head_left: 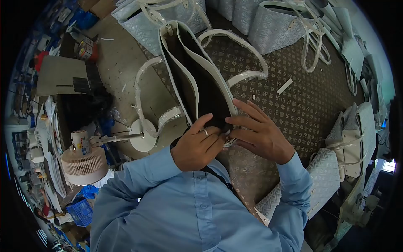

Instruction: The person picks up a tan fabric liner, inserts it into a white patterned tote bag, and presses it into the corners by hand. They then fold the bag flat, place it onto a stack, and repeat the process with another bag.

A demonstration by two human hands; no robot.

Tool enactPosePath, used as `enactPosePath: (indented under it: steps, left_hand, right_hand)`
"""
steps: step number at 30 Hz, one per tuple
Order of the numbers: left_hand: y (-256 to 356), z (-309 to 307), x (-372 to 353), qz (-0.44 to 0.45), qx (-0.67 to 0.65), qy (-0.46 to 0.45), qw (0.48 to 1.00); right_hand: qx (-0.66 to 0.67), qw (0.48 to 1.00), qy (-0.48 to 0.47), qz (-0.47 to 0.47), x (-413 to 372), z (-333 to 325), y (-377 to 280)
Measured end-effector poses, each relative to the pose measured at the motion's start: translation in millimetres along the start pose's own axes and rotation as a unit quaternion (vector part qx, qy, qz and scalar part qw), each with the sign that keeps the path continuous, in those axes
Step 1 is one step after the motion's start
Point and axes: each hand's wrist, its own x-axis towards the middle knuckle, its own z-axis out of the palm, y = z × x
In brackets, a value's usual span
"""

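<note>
A pale blue-white tote bag (184, 63) lies open in front of me, its dark lining showing and its plastic-wrapped handles (239, 46) curving out to both sides. My left hand (197, 145), with a ring on one finger, pinches the bag's near end. My right hand (260, 132) holds the same end from the right, fingers spread over the rim. Both sleeves are light blue. What lies between the fingertips is hidden.
Several similar patterned bags (268, 25) stand at the back of the brown patterned table (294, 105); more bags (352, 134) lie at the right. A small fan (84, 161) and cluttered shelves are at the left, with cardboard (58, 75) on the floor.
</note>
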Motion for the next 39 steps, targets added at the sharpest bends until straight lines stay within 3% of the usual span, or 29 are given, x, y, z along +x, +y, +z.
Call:
enactPosePath:
  steps: [3, 8, 12, 14, 18, 21, 23, 25, 31, 33, 34, 35, 37, 39]
  left_hand:
    - [-0.6, -1.4, 2.4, 0.053, 0.003, -0.026, 0.998]
    - [15.3, -6.1, 15.6, -0.09, -0.028, -0.008, 0.995]
    - [11.5, -5.2, 16.8, -0.101, -0.019, -0.07, 0.992]
    - [2.5, -0.1, 15.0, 0.013, -0.002, -0.063, 0.998]
    - [5.5, 1.1, 10.8, 0.045, 0.032, -0.043, 0.998]
    - [13.1, -0.2, 6.7, 0.006, 0.054, -0.044, 0.998]
    - [14.1, 1.8, 5.2, -0.044, 0.018, 0.023, 0.999]
    - [11.9, 1.7, 5.2, -0.055, 0.007, 0.029, 0.998]
    - [11.4, -11.0, 11.6, -0.055, -0.024, -0.024, 0.998]
    - [13.3, -14.5, 19.3, -0.069, -0.045, -0.032, 0.996]
    - [14.5, -13.9, 20.8, -0.106, -0.055, -0.075, 0.99]
    - [15.8, -12.1, 22.4, -0.142, -0.063, -0.119, 0.981]
    - [17.8, -6.8, 32.3, -0.158, -0.081, -0.168, 0.97]
    - [17.2, -5.3, 36.1, -0.17, -0.088, -0.22, 0.957]
  right_hand:
    - [-0.029, 1.0, -0.005, 0.004, -0.9, -2.4, -5.8]
    - [-0.016, 1.0, 0.017, -0.009, -1.5, -2.0, -0.8]
    - [-0.028, 0.999, -0.008, -0.04, 4.3, -7.5, -2.5]
    - [-0.017, 0.998, -0.027, -0.048, 5.5, -9.5, 0.2]
    - [-0.059, 0.99, -0.083, -0.094, 8.4, -19.4, -3.8]
    - [-0.073, 0.987, -0.077, -0.121, 8.3, -11.3, -4.9]
    - [-0.086, 0.987, -0.071, -0.119, 8.5, -4.8, -7.6]
    - [-0.099, 0.985, -0.066, -0.122, 10.6, -5.5, -8.8]
    - [-0.083, 0.996, -0.01, -0.002, 7.3, -29.4, -19.2]
    - [0.059, 0.979, 0.148, 0.127, -6.2, -35.9, -11.7]
    - [0.067, 0.967, 0.198, 0.144, -13.6, -28.3, -3.9]
    - [0.063, 0.967, 0.192, 0.152, -21.2, -21.1, -2.3]
    - [0.232, 0.901, 0.144, 0.336, -23.7, -4.4, -6.8]
    - [0.253, 0.898, 0.141, 0.331, -25.0, 11.6, -4.1]
